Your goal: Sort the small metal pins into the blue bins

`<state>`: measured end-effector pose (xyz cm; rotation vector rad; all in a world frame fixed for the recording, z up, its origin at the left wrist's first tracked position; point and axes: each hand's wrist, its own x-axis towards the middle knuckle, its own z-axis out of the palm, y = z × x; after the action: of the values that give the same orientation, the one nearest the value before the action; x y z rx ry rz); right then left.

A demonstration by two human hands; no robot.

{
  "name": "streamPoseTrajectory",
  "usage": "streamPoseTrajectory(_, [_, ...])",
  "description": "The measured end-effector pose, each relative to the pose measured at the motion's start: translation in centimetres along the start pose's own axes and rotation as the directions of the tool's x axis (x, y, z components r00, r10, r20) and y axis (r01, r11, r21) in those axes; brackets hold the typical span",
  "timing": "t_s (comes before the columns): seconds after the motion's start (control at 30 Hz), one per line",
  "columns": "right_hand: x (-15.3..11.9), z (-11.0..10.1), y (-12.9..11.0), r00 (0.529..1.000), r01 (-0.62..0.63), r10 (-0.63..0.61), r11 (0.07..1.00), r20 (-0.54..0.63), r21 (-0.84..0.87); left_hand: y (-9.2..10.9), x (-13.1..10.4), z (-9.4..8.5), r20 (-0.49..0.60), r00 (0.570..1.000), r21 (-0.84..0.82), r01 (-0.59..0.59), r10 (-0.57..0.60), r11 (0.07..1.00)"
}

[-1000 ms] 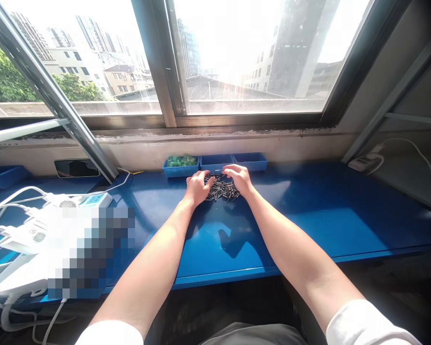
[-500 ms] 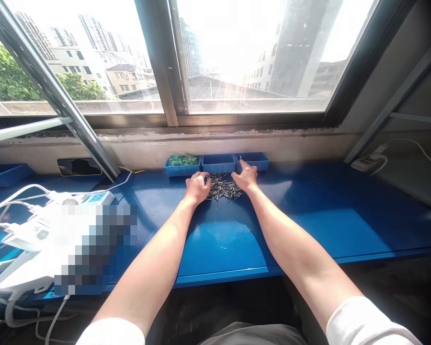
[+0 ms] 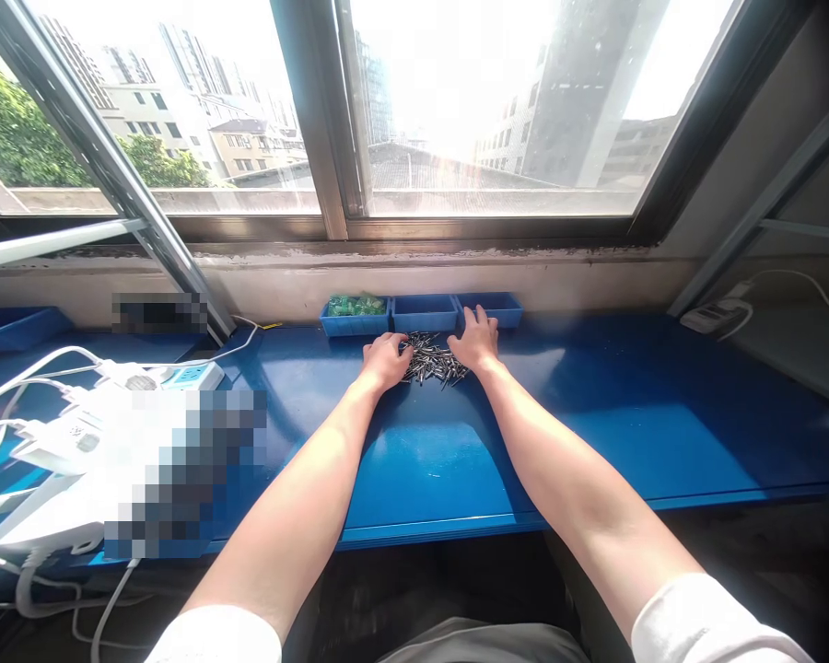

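Note:
A loose pile of small, thin metal pins (image 3: 434, 359) lies on the blue tabletop between my hands. My left hand (image 3: 385, 361) rests at the pile's left edge, its fingers bent together towards the thumb. Whatever those fingertips hold, if anything, is too small to make out. At the pile's upper right, my right hand (image 3: 478, 344) has its fingers spread, and they reach over the front wall of the right blue bin (image 3: 507, 316). No pin shows in that hand. Behind the pile stands the middle blue bin (image 3: 425, 318). The left blue bin (image 3: 355, 326) holds green, shiny packets (image 3: 356, 305).
White power strips and plugs (image 3: 83, 433) with several cables crowd the left of the blue table (image 3: 594, 414). A metal shelf post (image 3: 172, 249) rises behind them. Another blue bin (image 3: 17, 330) sits far left. A white adapter (image 3: 715, 313) lies at the right wall.
A small pin that stuck up from my right fingertips no longer shows, and those fingers have spread at the right bin. My left hand stays by the pile. The view has shifted slightly.

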<state>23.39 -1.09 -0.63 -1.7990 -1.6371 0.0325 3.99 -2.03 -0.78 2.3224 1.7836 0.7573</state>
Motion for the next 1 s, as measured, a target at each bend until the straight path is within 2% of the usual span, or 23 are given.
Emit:
streamPoseTrajectory(0.07, [-0.3,-0.2,-0.5,0.997,0.073,-0.072,0.997,-0.010,0.028,-0.2,0.1,0.2,0.051,0.999,0.000,-0.011,0.011,1.000])
streamPoseTrajectory(0.17, [-0.7,-0.2,-1.1,0.980,0.167,-0.171,0.985,0.103,0.048,-0.3,0.1,0.6,0.109,0.994,0.022,-0.029,0.027,0.999])
streamPoseTrajectory(0.27, [-0.9,0.3,-1.4,0.954,0.211,-0.206,0.977,0.219,0.000,-0.3,0.0,0.7,0.126,0.991,0.057,-0.052,0.045,0.997])
streamPoseTrajectory(0.37, [-1.1,1.0,-1.7,0.939,0.219,-0.202,0.975,0.279,-0.029,-0.1,-0.1,0.7,0.126,0.990,0.088,-0.075,0.064,0.993])
streamPoseTrajectory(0.67, [-1.3,1.1,-2.1,0.950,0.136,-0.149,0.989,0.276,0.064,-0.1,-0.2,0.9,0.112,0.989,0.097,-0.102,0.091,0.990])
streamPoseTrajectory(1.0, [-1.5,1.1,-1.9,0.972,0.099,-0.127,0.985,0.196,0.143,-0.1,0.0,0.9,0.124,0.991,0.050,-0.064,0.057,0.997])
